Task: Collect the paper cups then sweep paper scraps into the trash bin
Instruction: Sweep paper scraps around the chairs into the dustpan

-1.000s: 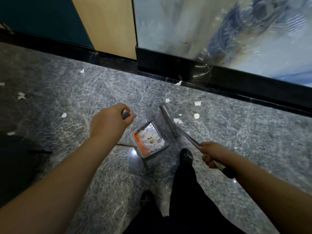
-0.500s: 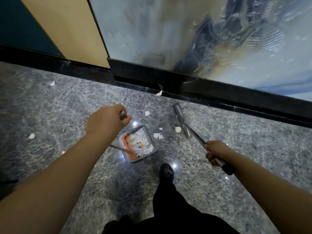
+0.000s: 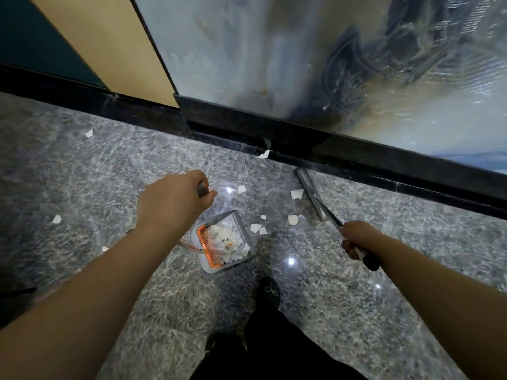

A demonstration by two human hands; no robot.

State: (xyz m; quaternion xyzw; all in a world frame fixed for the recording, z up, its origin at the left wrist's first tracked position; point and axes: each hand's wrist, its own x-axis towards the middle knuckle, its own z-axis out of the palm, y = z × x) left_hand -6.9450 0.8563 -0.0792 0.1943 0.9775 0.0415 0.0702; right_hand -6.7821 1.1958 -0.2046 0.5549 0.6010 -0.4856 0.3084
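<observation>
My left hand (image 3: 175,200) grips the top of the dustpan's upright handle. Below it the grey dustpan (image 3: 242,229) with orange comb teeth stands on the floor, holding a heap of white paper scraps. My right hand (image 3: 356,237) grips the broom's metal handle. The broom head (image 3: 310,194) rests on the floor close to the black baseboard. Loose paper scraps (image 3: 293,219) lie between the broom head and the dustpan, with one more scrap (image 3: 264,154) against the baseboard. No paper cups or trash bin are in view.
The grey speckled stone floor (image 3: 109,174) carries stray scraps at the left (image 3: 56,219) and far left (image 3: 89,132). A black baseboard (image 3: 356,160) runs under a glossy marbled wall panel. My foot in a black shoe (image 3: 269,292) stands just behind the dustpan.
The view has swung towards the wall. The broom head has moved out to the baseboard, away from the dustpan. Both hands keep their grips.
</observation>
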